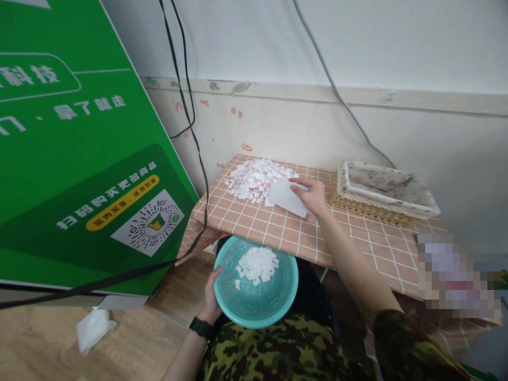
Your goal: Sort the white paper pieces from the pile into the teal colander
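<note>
My left hand (212, 295) grips the left rim of a round teal plastic colander (273, 304), which rests on my lap just under the table edge. A small heap of white paper scraps (259, 264) lies in the colander. Over the table, my right hand (311, 196) pinches a flat whitish card (289, 197) between thumb and fingers. The card's left end meets the edge of a larger pile of torn paper pieces (254, 177), white with some pink, on the tablecloth. Whether the card touches the cloth I cannot tell.
A wicker basket (371, 210) with a printed cloth liner stands on the checked tablecloth (262, 225) at right, by the wall. Black cables (198, 153) hang at left before a large green sign (59, 174). A white plastic bag (94, 328) lies on the wooden floor.
</note>
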`<state>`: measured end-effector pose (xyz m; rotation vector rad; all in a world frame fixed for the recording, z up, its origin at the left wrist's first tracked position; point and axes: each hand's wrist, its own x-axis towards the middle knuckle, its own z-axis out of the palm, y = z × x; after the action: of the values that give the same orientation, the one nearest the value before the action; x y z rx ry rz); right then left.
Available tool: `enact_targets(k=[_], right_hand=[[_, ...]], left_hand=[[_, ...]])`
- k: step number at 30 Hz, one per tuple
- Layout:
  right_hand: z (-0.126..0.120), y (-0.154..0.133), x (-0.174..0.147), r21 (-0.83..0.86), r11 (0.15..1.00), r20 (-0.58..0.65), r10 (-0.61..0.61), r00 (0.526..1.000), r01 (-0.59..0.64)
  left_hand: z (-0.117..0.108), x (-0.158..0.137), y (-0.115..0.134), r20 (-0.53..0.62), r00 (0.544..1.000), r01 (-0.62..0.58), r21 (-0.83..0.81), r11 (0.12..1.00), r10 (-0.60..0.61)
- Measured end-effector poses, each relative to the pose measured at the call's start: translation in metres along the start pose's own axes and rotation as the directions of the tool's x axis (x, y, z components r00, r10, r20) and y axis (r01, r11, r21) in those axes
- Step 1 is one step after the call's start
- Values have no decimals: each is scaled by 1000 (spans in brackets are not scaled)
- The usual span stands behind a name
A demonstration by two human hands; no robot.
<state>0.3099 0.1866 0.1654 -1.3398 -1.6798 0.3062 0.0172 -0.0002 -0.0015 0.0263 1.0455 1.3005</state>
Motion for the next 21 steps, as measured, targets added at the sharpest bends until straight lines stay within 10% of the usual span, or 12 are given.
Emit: enact_targets(k=[21], right_hand=[[-7, 9, 0, 131, 989, 46, 67, 997, -73]], left_hand=[[-3, 0, 0, 92, 995, -28, -6, 1000, 29]])
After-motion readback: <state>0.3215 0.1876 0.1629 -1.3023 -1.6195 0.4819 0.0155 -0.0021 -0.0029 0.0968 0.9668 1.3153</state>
